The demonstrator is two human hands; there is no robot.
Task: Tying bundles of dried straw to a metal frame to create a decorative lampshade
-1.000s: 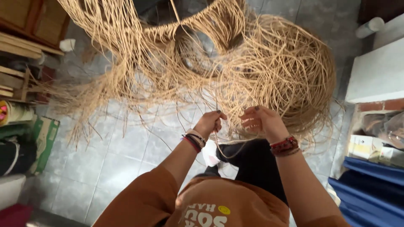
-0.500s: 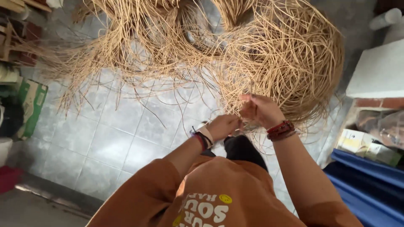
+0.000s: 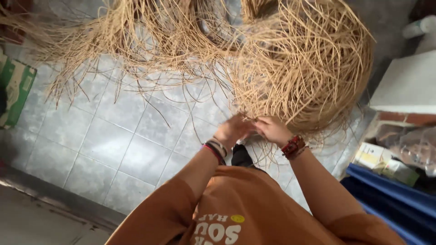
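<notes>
Head view, looking straight down past an orange printed shirt to a grey tiled floor.

Left hand and right hand were held close together, almost touching, at the lower edge of a large rounded tangle of pale tan rattan-like strands. That bundle lay on the floor toward its right side, near a white block-shaped surface. The left hand was motion-blurred; its fingers appeared curled in among the loose strand ends, but whether they were clenched on any strand I could not tell. The right hand's fingers were bent inward against the same strand ends; the grip itself was hidden, so I could not tell that either.

Left wrist carried a stack of dark and pale bands; right wrist a red beaded bracelet.

A second, looser spread of the same tan strands fanned across the floor's far edge, its thin ends trailing over the tiles toward the person.

A green and white flat package lay by the floor's left edge. A blue cloth-covered shape and a small yellowish carton sat at the right.
</notes>
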